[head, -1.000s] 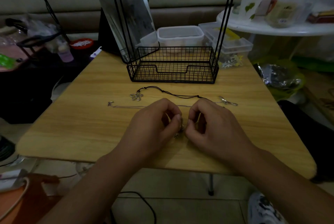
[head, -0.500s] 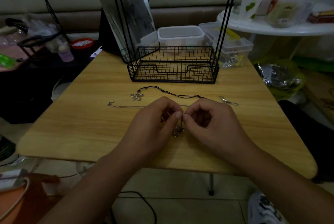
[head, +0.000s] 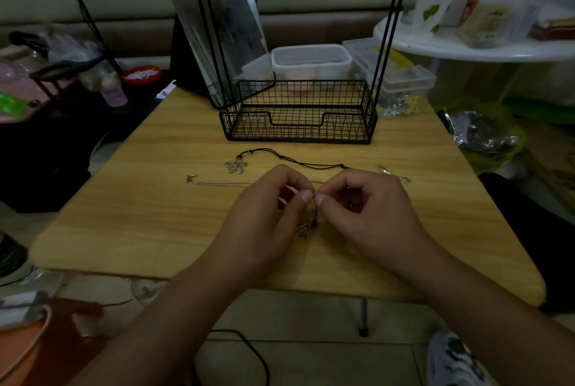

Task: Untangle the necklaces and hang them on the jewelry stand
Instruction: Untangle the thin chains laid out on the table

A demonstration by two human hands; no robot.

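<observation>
Pinching the knotted chain [head: 306, 224] between left hand [head: 267, 214] and right hand [head: 370, 211], we have barely shifted; untangling continues.

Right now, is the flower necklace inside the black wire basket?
No, the flower necklace lies on the wooden table in front of the black wire basket, whose floor looks bare.

Jewelry stand [head: 298, 118] at table's [head: 140, 224] far side, necklaces [head: 280, 161] before it, hands [head: 314, 208] nearest
</observation>
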